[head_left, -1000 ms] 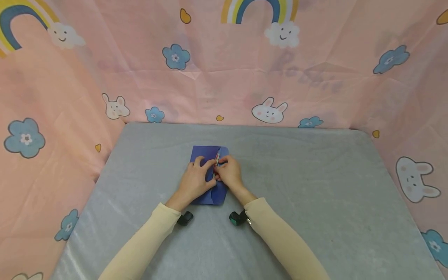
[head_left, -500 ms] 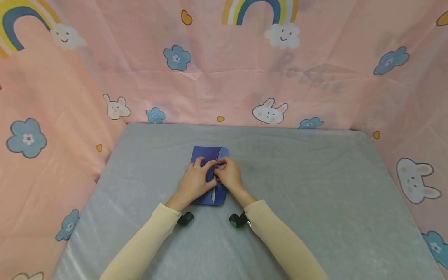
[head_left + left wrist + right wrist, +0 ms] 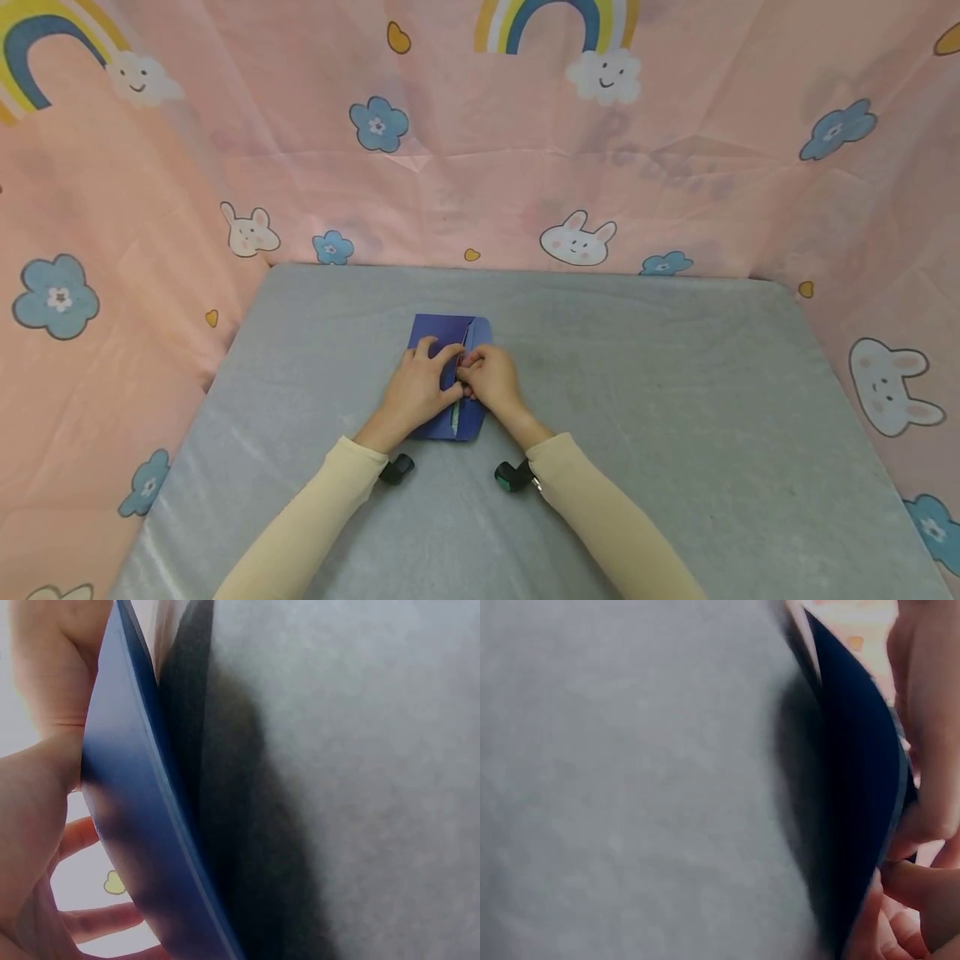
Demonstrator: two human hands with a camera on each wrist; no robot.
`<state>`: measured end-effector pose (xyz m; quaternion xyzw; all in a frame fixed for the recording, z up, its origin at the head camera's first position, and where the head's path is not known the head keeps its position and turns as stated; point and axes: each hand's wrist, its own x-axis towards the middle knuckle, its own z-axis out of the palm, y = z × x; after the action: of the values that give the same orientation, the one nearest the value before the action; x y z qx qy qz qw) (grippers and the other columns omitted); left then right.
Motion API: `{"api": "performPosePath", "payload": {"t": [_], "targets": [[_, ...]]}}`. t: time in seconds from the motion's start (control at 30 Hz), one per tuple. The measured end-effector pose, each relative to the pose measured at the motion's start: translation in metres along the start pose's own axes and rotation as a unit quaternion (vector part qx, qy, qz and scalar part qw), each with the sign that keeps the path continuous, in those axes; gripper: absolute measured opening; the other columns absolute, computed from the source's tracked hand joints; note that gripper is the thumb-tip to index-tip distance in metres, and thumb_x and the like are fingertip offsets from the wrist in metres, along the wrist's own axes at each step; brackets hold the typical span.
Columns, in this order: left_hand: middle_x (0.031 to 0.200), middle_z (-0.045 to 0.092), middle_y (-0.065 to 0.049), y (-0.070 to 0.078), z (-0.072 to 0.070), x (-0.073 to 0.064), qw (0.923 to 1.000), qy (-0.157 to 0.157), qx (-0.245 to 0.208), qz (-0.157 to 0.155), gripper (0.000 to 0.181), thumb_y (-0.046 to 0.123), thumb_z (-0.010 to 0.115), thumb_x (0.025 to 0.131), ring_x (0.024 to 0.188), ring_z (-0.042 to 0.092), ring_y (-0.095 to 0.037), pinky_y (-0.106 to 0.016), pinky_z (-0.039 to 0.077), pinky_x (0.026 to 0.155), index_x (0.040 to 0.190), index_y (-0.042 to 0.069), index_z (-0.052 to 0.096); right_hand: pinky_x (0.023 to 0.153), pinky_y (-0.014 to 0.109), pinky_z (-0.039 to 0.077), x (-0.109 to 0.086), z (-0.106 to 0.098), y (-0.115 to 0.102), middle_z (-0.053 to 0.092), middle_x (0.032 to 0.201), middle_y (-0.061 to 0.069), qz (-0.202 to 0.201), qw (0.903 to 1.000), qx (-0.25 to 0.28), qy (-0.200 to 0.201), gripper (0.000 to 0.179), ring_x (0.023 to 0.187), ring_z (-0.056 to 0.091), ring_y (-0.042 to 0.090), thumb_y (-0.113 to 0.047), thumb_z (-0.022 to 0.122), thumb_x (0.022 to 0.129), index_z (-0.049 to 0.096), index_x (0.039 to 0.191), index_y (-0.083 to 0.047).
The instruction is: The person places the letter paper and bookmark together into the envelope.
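A blue envelope lies on the grey-covered table, its lighter flap folded out to the right. In the slit, a thin greenish strip shows below the hands. My left hand rests on the envelope with fingers spread, index fingertip and thumb at the slit's edge. Close against it, my right hand pinches the envelope's flap side near the slit. In the right wrist view, the right thumb sits at the dark blue edge with curled fingers below. The hands hide the slit's middle.
The grey cloth spreads around the envelope. Pink printed curtains enclose the table's back and sides. A dark wrist-worn camera juts out under each sleeve, left camera and right camera.
The colourful strip at the upper slit is no longer visible, while the greenish strip has come into view lower down. The right hand has shifted slightly toward me; the left stays nearly still.
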<state>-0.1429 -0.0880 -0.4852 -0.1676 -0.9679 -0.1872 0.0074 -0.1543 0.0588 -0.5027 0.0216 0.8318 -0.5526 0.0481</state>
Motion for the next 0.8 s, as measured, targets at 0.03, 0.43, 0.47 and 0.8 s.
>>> {"api": "performPosePath", "payload": {"t": [0.03, 0.43, 0.47, 0.8], "targets": [[0.143, 0.048, -0.024, 0.0001, 0.0003, -0.0001, 1.0000, 0.001, -0.001, 0.000, 0.055, 0.034, 0.072, 0.085, 0.111, 0.057, -0.045, -0.055, 0.056, 0.078, 0.137, 0.027, 0.057, 0.045, 0.022, 0.049, -0.0006, 0.0011, 0.0004, 0.070, 0.064, 0.016, -0.005, 0.9999, -0.014, 0.007, 0.007, 0.040, 0.053, 0.004, -0.004, 0.071, 0.085, 0.070, 0.084, 0.003], [0.142, 0.049, -0.025, 0.0014, 0.0004, -0.0016, 1.0000, 0.004, 0.001, 0.003, 0.057, 0.039, 0.074, 0.084, 0.112, 0.057, -0.046, -0.056, 0.056, 0.080, 0.137, 0.026, 0.057, 0.046, 0.025, 0.053, -0.0074, 0.0040, 0.0004, 0.074, 0.076, 0.022, -0.001, 0.9996, 0.024, 0.013, 0.013, 0.044, 0.058, 0.006, -0.001, 0.068, 0.087, 0.075, 0.095, 0.007], [0.142, 0.049, -0.024, 0.0014, 0.0006, -0.0019, 1.0000, 0.003, 0.001, 0.003, 0.057, 0.039, 0.074, 0.084, 0.112, 0.057, -0.046, -0.056, 0.056, 0.080, 0.137, 0.026, 0.057, 0.046, 0.025, 0.053, -0.0074, 0.0037, 0.0003, 0.074, 0.076, 0.022, 0.001, 0.9996, 0.024, 0.012, 0.014, 0.044, 0.057, 0.005, -0.002, 0.068, 0.088, 0.075, 0.095, 0.007], [0.142, 0.048, -0.024, 0.0009, 0.0003, -0.0022, 1.0000, 0.003, 0.004, 0.001, 0.055, 0.037, 0.073, 0.086, 0.114, 0.056, -0.046, -0.057, 0.056, 0.078, 0.138, 0.027, 0.057, 0.049, 0.025, 0.055, -0.0049, -0.0047, 0.0055, 0.075, 0.084, 0.024, 0.024, 0.9971, 0.071, -0.010, 0.016, 0.049, 0.065, 0.009, -0.003, 0.066, 0.091, 0.075, 0.100, 0.006]]}}
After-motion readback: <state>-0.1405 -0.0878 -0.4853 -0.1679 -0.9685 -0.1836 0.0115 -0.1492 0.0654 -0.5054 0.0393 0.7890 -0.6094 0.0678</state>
